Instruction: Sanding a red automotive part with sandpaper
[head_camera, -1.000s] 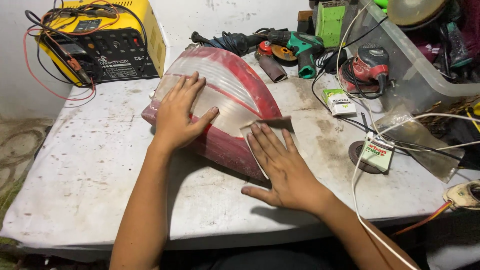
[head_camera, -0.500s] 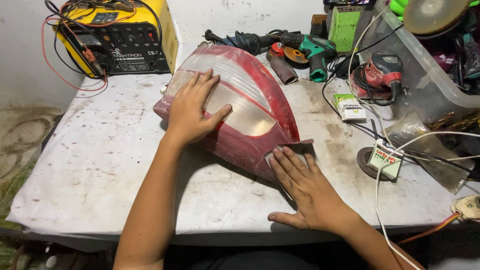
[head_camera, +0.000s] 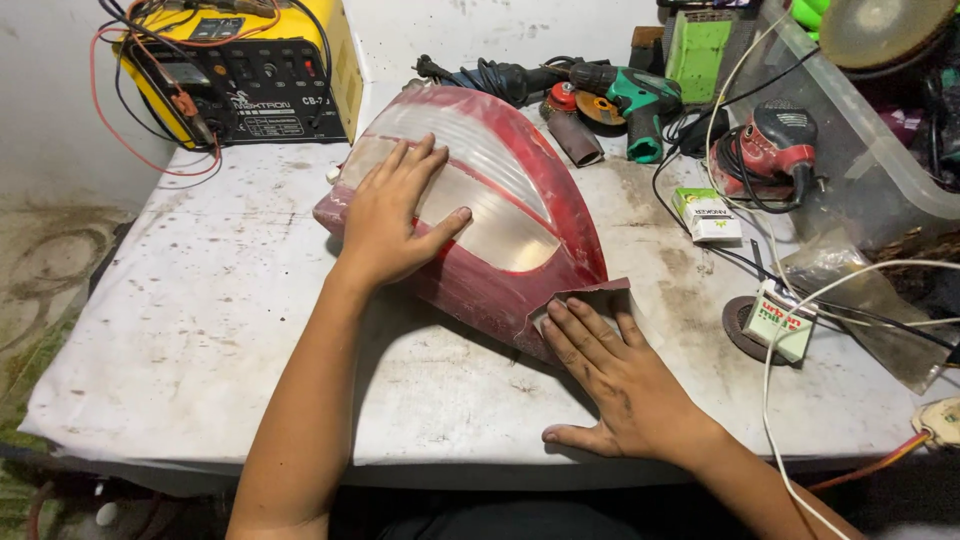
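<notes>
A red and clear car tail light (head_camera: 510, 200) lies on the white table (head_camera: 200, 330), its lens dull and scuffed. My left hand (head_camera: 395, 215) lies flat on its upper left part, fingers spread, holding it down. My right hand (head_camera: 620, 385) is flat at the lamp's near right corner. Its fingertips press a small grey-brown piece of sandpaper (head_camera: 600, 297) against the red edge.
A yellow charger box (head_camera: 250, 70) with red and black leads stands at the back left. A green drill (head_camera: 640, 100), a red power sander (head_camera: 775, 150), a clear plastic bin (head_camera: 880, 170), two small boxes (head_camera: 705, 215) and a dark disc (head_camera: 740, 325) crowd the right, with white cables across them.
My right hand slid the sandpaper down and to the right along the lamp's edge to its near corner. My left hand stayed on the lens.
</notes>
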